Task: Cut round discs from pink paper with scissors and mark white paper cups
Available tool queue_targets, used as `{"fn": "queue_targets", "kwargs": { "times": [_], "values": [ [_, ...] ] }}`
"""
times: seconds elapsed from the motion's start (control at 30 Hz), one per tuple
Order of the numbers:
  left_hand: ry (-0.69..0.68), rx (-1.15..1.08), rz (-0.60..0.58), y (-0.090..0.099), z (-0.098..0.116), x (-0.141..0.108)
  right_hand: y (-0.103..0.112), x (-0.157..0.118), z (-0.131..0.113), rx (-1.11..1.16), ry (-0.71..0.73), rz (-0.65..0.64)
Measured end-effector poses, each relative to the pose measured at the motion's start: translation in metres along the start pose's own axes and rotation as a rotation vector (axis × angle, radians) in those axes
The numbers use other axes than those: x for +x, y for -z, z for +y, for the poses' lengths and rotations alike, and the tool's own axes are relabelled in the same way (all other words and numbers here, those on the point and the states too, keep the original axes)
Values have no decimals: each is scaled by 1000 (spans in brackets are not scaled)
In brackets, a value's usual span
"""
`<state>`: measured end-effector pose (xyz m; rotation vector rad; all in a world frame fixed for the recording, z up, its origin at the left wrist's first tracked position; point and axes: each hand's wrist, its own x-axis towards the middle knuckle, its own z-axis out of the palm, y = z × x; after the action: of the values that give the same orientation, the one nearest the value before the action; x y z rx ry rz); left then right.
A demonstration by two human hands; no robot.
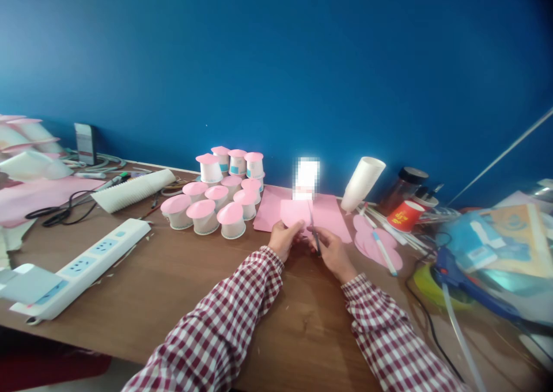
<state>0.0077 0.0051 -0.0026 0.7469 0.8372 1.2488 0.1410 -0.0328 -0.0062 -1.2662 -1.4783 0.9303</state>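
Observation:
My left hand (284, 237) pinches a piece of pink paper (295, 212), holding it up over the table. In my right hand (334, 253) is a pair of scissors (317, 241), its blades at the paper's right edge. Under and behind them lies a larger pink sheet (330, 213). To the left stand several paper cups with pink paper tops (201, 216), some of them stacked. Right of my hands, cut pink paper pieces (367, 242) lie with a white and blue marker (384, 253) on them.
A white power strip (103, 246) and a stack of cups on its side (133, 190) lie left. Another cup stack (363, 178) leans near the blue wall. On the right are a red cup (405, 215), a dark-lidded jar (406, 184), and a blue glue gun (466, 285) with its cord.

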Motion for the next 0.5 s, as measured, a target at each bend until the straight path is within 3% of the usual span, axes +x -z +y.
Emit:
{"fn": "queue_targets", "kwargs": {
  "times": [0.5],
  "values": [
    [-30,35,-7,4,-6,4,0,0,0,46,-25,-23]
  ]
}}
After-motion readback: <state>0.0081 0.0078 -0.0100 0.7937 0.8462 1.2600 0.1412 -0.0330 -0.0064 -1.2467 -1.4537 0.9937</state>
